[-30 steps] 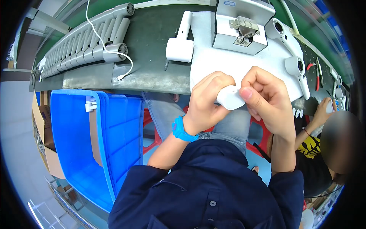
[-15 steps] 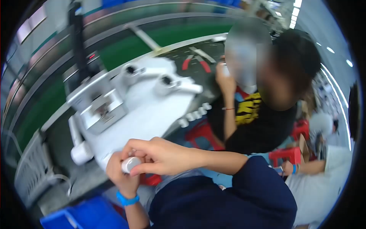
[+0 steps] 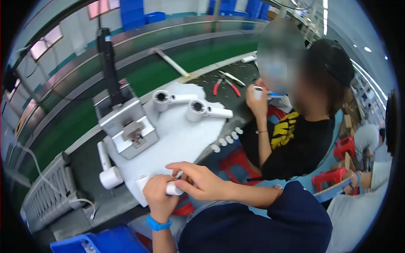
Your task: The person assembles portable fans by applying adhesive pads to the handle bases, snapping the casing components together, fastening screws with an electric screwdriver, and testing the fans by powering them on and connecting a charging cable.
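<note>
My left hand (image 3: 160, 195), with a blue band at its wrist, is wrapped round a white cylindrical part (image 3: 173, 188) above the near edge of the bench. The thumb of my right hand (image 3: 198, 180) lies at the end of this part, and its other fingers are spread above it. Another white piece (image 3: 143, 180) shows just left of my left hand, over the white cloth (image 3: 181, 145). To the left lies a white hair-dryer-shaped body (image 3: 110, 177). Two similar bodies (image 3: 161, 99) (image 3: 197, 109) rest on the far part of the cloth.
A metal fixture (image 3: 134, 133) stands behind my hands. Grey parts (image 3: 48, 194) are racked at left, with a white cable. Red-handled pliers (image 3: 226, 86) and small white pieces (image 3: 228, 139) lie right. A co-worker (image 3: 303, 135) sits at right; a blue bin (image 3: 103, 242) is below.
The view has swung right, bringing the co-worker and the belt beyond the bench into fuller view. My right hand's fingers have opened out beside the white part, which stays in my left hand.
</note>
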The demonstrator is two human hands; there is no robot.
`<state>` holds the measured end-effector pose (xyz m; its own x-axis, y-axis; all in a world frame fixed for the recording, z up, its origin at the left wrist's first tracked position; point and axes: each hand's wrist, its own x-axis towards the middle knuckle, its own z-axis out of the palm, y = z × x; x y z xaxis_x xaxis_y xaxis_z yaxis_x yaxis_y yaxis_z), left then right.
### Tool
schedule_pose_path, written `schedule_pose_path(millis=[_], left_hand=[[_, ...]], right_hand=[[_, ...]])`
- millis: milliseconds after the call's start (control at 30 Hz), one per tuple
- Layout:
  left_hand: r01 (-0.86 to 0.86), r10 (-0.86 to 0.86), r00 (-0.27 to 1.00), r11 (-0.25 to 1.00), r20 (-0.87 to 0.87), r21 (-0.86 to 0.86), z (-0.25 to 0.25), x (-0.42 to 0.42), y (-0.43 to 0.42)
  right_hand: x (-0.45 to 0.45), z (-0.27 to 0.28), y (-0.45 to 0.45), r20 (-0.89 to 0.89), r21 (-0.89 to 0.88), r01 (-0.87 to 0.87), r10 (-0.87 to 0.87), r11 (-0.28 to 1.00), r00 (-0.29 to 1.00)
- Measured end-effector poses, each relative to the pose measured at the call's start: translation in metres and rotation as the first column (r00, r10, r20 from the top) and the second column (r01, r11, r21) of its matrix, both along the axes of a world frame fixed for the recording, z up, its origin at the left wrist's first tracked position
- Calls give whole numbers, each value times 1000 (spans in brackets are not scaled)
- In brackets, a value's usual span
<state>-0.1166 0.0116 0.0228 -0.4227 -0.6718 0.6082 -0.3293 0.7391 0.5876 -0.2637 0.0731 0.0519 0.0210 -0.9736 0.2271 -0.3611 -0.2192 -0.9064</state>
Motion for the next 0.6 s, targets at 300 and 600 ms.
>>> schedule_pose_path(millis=[300,600], left_hand=[[-255,244,933,967,263,8,0,-5,18],[-486,539,836,816,-106,313,-15,43,60]], right_hand=[[6,-3,-2,-277,-92,-65,38,994,960],[14,-38,3,410,171,32,-101,985,906]])
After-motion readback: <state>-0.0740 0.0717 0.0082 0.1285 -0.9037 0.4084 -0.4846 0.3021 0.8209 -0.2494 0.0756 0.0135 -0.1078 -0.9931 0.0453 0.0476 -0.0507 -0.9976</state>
